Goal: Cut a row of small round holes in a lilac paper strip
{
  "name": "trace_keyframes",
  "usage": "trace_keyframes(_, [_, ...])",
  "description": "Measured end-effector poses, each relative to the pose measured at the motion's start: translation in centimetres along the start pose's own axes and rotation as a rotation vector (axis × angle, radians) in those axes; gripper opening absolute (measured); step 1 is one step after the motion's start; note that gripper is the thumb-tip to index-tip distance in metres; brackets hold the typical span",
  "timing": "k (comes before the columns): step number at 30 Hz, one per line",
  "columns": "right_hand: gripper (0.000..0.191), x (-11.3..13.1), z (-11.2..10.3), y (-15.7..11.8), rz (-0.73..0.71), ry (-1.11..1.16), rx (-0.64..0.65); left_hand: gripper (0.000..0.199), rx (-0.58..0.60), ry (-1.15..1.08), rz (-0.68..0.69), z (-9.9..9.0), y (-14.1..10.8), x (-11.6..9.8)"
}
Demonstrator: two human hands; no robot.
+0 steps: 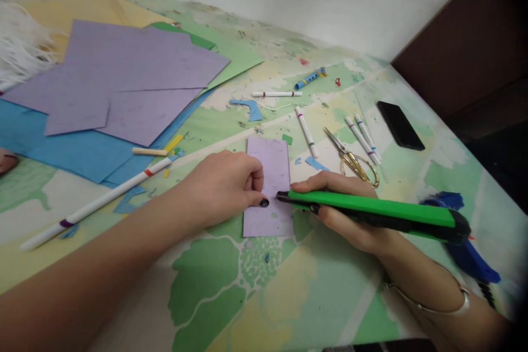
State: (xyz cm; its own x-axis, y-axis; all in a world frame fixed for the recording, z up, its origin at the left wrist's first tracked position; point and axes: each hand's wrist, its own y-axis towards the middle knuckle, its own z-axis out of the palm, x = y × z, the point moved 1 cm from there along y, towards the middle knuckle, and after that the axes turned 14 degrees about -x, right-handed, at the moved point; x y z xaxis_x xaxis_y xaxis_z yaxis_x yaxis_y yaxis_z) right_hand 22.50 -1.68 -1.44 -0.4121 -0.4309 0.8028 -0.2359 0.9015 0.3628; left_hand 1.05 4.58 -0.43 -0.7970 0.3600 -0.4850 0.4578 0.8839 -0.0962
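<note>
A small purple paper rectangle [270, 165] lies flat on the patterned tablecloth, with several tiny cut-outs and scraps on its lower half. My left hand [225, 184] rests on its left edge, fingers curled in and thumb pressed down on the paper. In my right hand [350, 231] is a green and black utility knife [371, 209], gripped along its body. The knife's dark tip points left and meets the paper near its middle, close to my left thumb. Whether the blade cuts into the paper cannot be made out.
Large purple sheets [136, 60] overlap blue sheets [82, 148] at the left. Beyond my right hand lie gold-handled scissors [352, 162], several white markers [306, 132] and a black phone [400, 125]. A long white marker stick [107, 198] lies beside my left forearm. Blue tape [470, 258] sits right.
</note>
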Motion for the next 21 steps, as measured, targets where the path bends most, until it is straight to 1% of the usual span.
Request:
trace_keyframes(9, [0.034, -0.48, -0.22, 0.09, 0.024, 0.051, 0.022, 0.008, 0.007, 0.006, -0.012, -0.08, -0.10, -0.16])
trace_keyframes(16, [0.036, -0.10, -0.10, 0.19, -0.038, -0.019, 0.032, 0.009, 0.007, 0.001, -0.014, -0.19, 0.01, -0.22])
trace_keyframes(21, [0.039, 0.13, -0.09, 0.45, -0.092, -0.030, 0.076, 0.010, 0.006, 0.003, -0.007, -0.14, -0.05, -0.22])
